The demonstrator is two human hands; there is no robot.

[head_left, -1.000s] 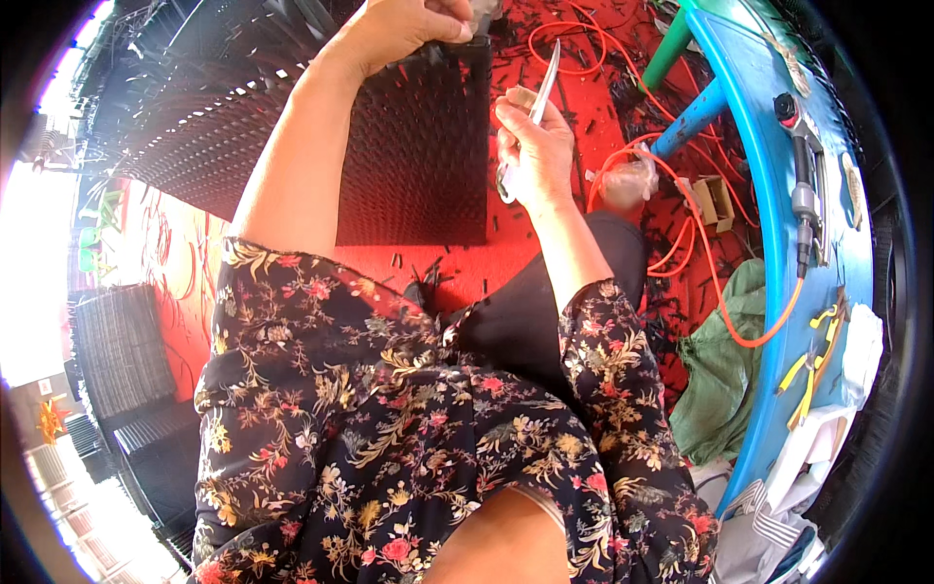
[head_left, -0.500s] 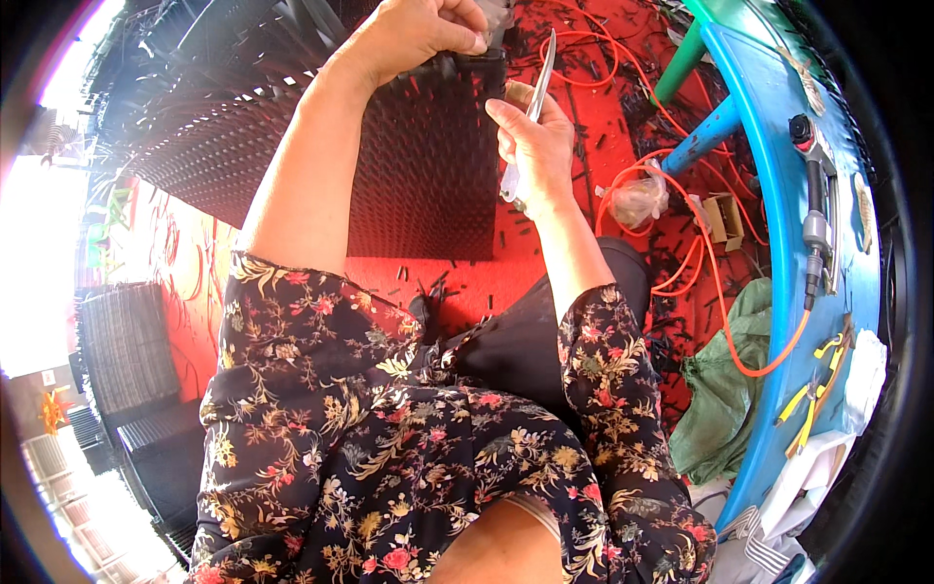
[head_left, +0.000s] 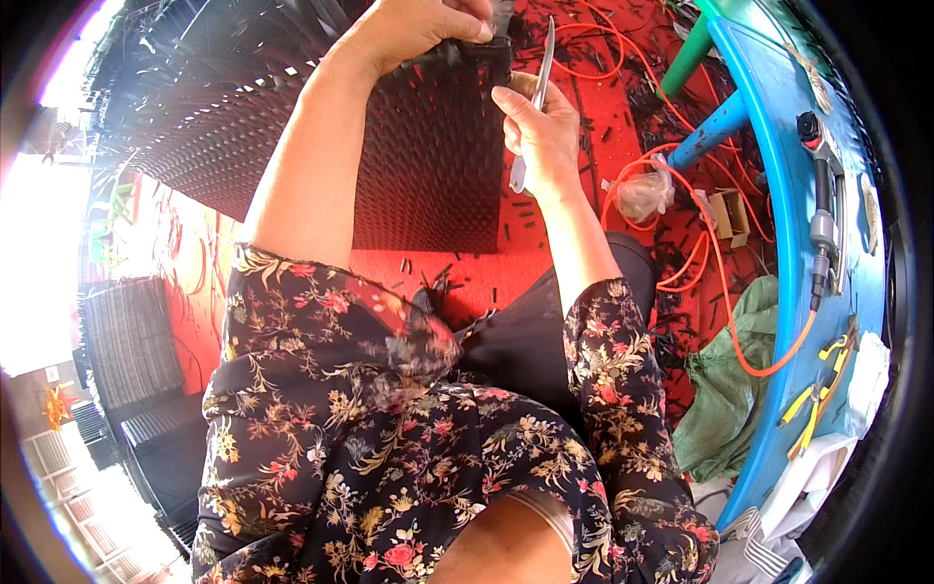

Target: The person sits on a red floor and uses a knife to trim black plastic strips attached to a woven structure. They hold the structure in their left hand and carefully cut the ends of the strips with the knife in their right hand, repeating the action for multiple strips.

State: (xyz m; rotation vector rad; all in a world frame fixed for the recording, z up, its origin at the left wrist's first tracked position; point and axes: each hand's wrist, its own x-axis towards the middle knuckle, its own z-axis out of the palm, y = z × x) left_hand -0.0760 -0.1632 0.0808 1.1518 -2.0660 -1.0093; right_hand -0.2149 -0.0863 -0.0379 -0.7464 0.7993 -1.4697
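Observation:
A dark woven wicker piece (head_left: 418,165) with loose black strips (head_left: 219,49) sticking up from it stands before me. Over its upper right edge, my left hand (head_left: 413,34) is closed in a pinch. Its fingertips lie near the picture's top edge, so what they grip cannot be made out. Just right of the same corner, my right hand (head_left: 545,136) wraps round a slim curved metal tool (head_left: 545,63), like a narrow knife. The pointed end is up, and the blunt grey end shows below my fingers.
A blue table (head_left: 788,195) on the right bears an air tool (head_left: 822,209) and yellow-handled cutters (head_left: 803,414). Its orange hose (head_left: 725,311) loops over the red floor (head_left: 545,229), among black scraps. A plastic bag (head_left: 644,195), small carton (head_left: 730,216) and green sack (head_left: 730,389) lie near the table.
My right hand has risen slightly with the curved metal tool, which has turned a little more upright. My left hand stays at the wicker edge, and the whole view has shifted slightly.

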